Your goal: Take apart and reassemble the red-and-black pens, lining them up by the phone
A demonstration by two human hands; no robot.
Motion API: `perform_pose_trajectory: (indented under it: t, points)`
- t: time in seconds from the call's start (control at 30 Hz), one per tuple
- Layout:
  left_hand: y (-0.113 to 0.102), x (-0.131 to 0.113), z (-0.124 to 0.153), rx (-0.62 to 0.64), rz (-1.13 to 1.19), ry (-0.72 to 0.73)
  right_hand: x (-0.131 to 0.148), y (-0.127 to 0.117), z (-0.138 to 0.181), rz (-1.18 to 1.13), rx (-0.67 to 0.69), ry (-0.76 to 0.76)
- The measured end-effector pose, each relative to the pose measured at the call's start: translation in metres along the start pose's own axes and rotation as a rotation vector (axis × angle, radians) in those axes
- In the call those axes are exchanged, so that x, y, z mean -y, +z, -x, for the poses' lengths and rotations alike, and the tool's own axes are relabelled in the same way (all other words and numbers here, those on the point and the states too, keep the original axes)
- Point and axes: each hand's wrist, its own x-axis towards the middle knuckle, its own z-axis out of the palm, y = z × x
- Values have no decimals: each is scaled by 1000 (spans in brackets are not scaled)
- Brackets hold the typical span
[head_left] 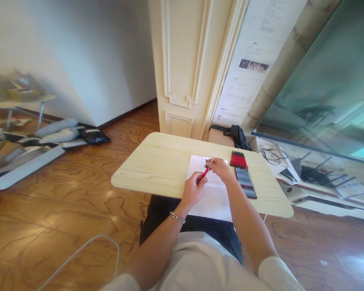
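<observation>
My left hand (195,188) is closed around the lower part of a slim red pen (205,173), tilted up to the right over the table. My right hand (219,167) pinches at the pen's upper end, where a silvery part and a small dark bit show between the fingers. Whether that end is a separate piece I cannot tell. Beneath both hands lies a white sheet of paper (214,204). To the right of my right hand, several red pens with black ends (238,159) lie side by side in a row. A dark, flat case (246,186) rests just below them.
The pale wood-grain table (151,161) has rounded corners. Behind it stand a cream panelled column (182,52) and a black bag (239,136). A cluttered low cabinet (315,194) is at the right. Bags and boxes (57,135) lie on the floor at left.
</observation>
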Motion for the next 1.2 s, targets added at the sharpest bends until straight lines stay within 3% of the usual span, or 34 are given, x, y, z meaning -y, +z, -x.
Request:
perform_pose_trajectory:
  t: [0.13, 0.23, 0.4, 1.2]
  points:
    - [0, 1, 0, 10, -36, 5, 19, -22, 11, -515, -142, -75]
    - [0, 1, 0, 21, -55, 7, 37, -29, 18, -650, -201, -129]
    - [-1, 1, 1, 27, -78, 9, 50, -26, 26, -638, -226, -143]
    - [-1, -5, 1, 14, -114, 13, 53, -22, 30, -487, -270, -122]
